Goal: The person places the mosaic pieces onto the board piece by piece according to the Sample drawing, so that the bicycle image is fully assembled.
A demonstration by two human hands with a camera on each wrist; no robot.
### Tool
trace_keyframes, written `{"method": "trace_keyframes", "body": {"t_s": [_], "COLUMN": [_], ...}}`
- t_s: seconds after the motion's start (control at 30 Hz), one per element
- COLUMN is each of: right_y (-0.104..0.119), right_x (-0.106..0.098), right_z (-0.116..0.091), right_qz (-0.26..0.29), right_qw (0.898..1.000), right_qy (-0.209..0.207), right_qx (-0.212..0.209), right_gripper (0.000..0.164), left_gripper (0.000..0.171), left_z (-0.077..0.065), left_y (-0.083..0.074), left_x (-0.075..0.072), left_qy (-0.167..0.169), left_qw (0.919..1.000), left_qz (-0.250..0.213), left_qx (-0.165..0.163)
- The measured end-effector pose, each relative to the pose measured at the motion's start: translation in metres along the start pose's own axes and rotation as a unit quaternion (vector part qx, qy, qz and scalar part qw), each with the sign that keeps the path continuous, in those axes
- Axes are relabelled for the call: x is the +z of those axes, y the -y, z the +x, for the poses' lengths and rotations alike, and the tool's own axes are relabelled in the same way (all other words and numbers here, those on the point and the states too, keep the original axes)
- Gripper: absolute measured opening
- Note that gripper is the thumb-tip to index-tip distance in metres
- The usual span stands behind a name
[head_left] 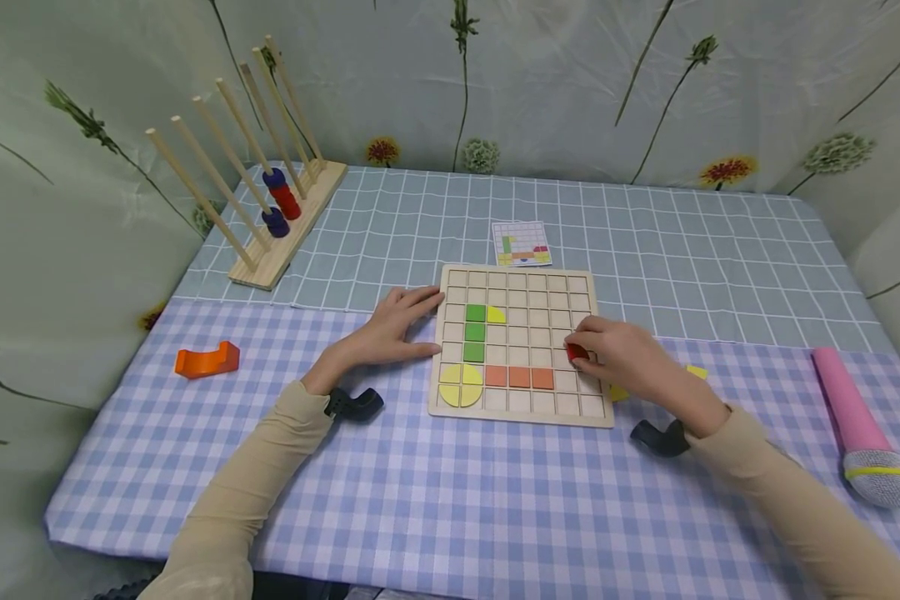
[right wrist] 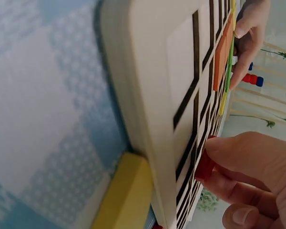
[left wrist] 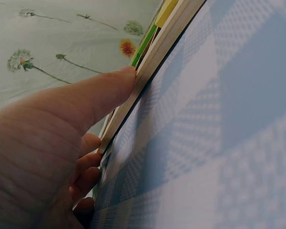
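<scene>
A square wooden grid board (head_left: 517, 406) lies mid-table, with green squares (head_left: 475, 332), orange squares (head_left: 519, 377) and yellow quarter-round pieces (head_left: 461, 385) in its cells. My right hand (head_left: 621, 354) is over the board's right side and pinches a red piece (right wrist: 206, 164) between thumb and fingers, close over the cells. My left hand (head_left: 397, 329) rests at the left edge, its thumb (left wrist: 109, 88) and fingertips touching the wooden rim. A printed pattern card (head_left: 521, 243) lies just beyond the board.
Yellow pieces (head_left: 696, 372) lie right of the board, partly under the right hand and forearm. A wooden peg rack (head_left: 288, 242) with red and blue rings stands back left. An orange curved block (head_left: 207, 360) sits at left, a pink toy microphone (head_left: 858, 417) at right.
</scene>
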State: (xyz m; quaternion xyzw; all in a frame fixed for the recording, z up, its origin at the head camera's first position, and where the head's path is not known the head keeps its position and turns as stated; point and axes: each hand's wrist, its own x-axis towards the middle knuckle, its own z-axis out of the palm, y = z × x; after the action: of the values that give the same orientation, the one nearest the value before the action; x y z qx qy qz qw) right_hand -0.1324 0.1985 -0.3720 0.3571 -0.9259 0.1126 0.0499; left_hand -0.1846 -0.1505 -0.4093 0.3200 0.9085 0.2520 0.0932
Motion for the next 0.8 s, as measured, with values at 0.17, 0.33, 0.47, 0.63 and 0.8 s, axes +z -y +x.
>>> {"method": "trace_keyframes", "body": {"t_s": [0.17,0.33,0.47,0.63,0.8], "right_y": [-0.0001,0.0,0.0008,0.0033,0.0055], "right_x": [0.0052,0.0081,0.0072,0.0045,0.006], "right_z": [0.0025,0.0036,0.0026,0.0019,0.0036], "right_qz": [-0.003,0.005,0.024,0.039,0.047], "right_qw": [0.999,0.998,0.998,0.998,0.998], "right_qy": [0.001,0.012,0.024,0.028,0.028], "right_qx": [-0.034,-0.054,-0.053,-0.036,-0.009], "right_gripper": [0.019,0.023,0.024,0.022,0.016], "left_gripper": [0.08,0.081,0.081,0.081,0.081], "left_z": [0.0003,0.0005,0.001,0.0009,0.0008], "left_y": [-0.0002,0.0001,-0.0001,-0.0006,-0.0007], "left_x": [-0.0002,0.0006,0.0003,0.0001,0.0004], "left_qy": [-0.004,-0.005,-0.003,-0.002,-0.001], "left_qw": [1.0,1.0,1.0,1.0,1.0], "left_qz": [-0.001,0.004,0.002,0.003,0.001], "left_qx": [0.003,0.006,0.004,0.003,0.001]}}
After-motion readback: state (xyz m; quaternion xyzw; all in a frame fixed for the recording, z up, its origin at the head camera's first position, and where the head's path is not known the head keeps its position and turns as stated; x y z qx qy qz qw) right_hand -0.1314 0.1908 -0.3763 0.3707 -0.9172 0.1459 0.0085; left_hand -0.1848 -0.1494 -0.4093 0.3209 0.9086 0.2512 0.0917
